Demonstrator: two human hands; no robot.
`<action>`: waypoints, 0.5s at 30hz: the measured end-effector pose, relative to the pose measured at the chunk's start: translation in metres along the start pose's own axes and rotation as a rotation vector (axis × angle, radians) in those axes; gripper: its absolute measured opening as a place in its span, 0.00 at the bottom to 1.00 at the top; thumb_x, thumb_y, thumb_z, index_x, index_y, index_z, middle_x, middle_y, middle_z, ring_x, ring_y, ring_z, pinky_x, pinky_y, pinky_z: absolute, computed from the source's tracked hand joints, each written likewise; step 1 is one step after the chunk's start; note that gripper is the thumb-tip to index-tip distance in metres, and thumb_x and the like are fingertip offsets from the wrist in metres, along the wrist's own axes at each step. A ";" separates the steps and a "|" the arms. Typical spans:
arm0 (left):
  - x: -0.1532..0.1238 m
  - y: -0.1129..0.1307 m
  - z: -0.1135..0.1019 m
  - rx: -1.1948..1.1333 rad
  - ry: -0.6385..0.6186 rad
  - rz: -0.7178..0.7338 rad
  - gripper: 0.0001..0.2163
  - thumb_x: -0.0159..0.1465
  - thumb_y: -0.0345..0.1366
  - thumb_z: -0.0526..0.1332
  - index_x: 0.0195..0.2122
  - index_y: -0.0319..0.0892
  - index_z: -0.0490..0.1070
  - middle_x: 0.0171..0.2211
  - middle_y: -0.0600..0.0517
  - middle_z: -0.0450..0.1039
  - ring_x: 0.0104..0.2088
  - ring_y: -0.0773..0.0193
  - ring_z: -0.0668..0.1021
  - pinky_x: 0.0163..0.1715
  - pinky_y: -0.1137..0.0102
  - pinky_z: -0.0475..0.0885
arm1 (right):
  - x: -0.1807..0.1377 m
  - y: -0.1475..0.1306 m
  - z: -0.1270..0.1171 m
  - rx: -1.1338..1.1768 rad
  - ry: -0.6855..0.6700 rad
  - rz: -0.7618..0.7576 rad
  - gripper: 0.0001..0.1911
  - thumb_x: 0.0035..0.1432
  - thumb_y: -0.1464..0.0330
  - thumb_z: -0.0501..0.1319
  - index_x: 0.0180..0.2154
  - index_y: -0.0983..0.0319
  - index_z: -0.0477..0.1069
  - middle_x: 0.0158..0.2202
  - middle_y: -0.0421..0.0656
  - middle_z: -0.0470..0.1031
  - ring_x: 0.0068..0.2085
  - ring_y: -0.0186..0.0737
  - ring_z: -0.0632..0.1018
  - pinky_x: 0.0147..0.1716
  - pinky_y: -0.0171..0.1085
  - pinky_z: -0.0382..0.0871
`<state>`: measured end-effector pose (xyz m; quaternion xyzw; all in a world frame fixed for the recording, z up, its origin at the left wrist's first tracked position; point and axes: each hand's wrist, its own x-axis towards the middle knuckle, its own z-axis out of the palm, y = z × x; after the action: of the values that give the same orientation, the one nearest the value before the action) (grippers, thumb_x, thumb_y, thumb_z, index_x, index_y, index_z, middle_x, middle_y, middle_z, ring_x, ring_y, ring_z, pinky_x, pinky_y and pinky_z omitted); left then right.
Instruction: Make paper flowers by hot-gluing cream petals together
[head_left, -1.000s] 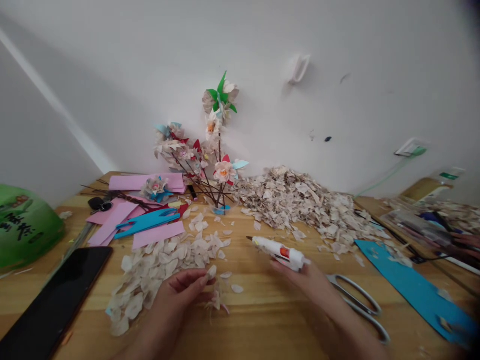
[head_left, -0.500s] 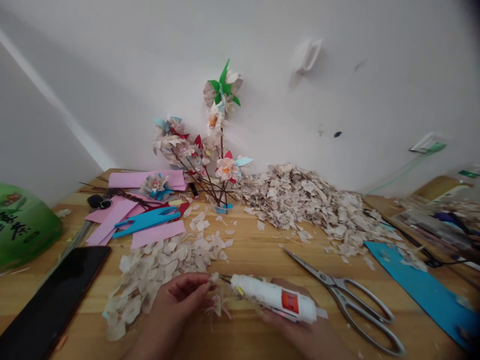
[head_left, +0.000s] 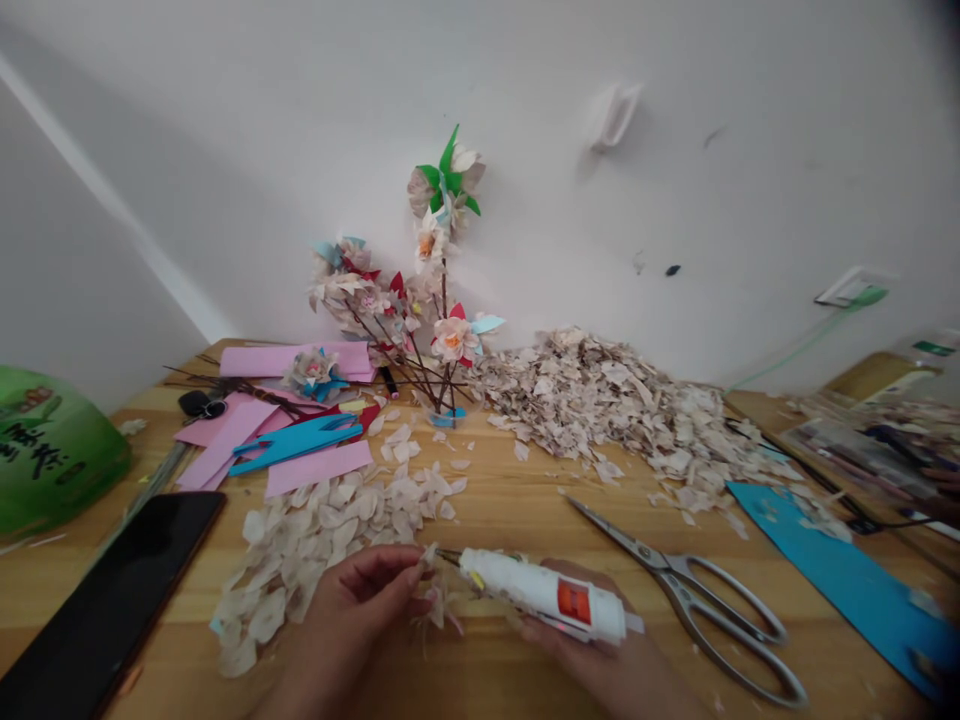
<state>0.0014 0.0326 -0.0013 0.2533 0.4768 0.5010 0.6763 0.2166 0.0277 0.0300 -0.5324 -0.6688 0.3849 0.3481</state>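
Left hand (head_left: 360, 605) pinches a petal (head_left: 429, 553) over a part-built paper flower (head_left: 442, 607). Right hand (head_left: 600, 655) grips the glue gun (head_left: 544, 595), nozzle at that petal. Loose petals (head_left: 330, 530) lie beyond the left grip; finished flowers (head_left: 420, 300) farther back; scissors (head_left: 690, 595) right of the gun.

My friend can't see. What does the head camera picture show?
Two hands work at a wooden table: the right hand aims a white glue gun at a small petal pinched in the left hand. Scissors lie nearby.

Bright, even daylight, soft shadows only; the wall (head_left: 525, 150) glows pale. Wide-angle bending curves the edges, corners darken, and the far right of the table (head_left: 885, 440) is smeared and unsharp
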 end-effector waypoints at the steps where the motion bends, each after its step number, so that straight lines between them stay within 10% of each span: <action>1: 0.000 0.001 0.001 0.000 0.008 -0.002 0.08 0.44 0.39 0.71 0.25 0.43 0.78 0.26 0.53 0.80 0.27 0.66 0.79 0.29 0.74 0.74 | -0.001 -0.001 0.001 0.000 0.007 -0.004 0.10 0.45 0.58 0.64 0.23 0.57 0.74 0.22 0.42 0.76 0.24 0.44 0.74 0.23 0.35 0.70; 15: 0.000 0.004 0.004 0.053 0.013 -0.015 0.09 0.41 0.41 0.72 0.24 0.44 0.79 0.25 0.53 0.80 0.25 0.67 0.78 0.26 0.76 0.72 | -0.004 -0.009 0.004 -0.018 0.080 0.036 0.08 0.45 0.61 0.63 0.20 0.57 0.72 0.19 0.39 0.74 0.23 0.41 0.74 0.22 0.33 0.71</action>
<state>0.0033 0.0345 0.0037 0.2642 0.4964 0.4847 0.6700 0.2094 0.0219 0.0359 -0.5624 -0.6483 0.3633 0.3626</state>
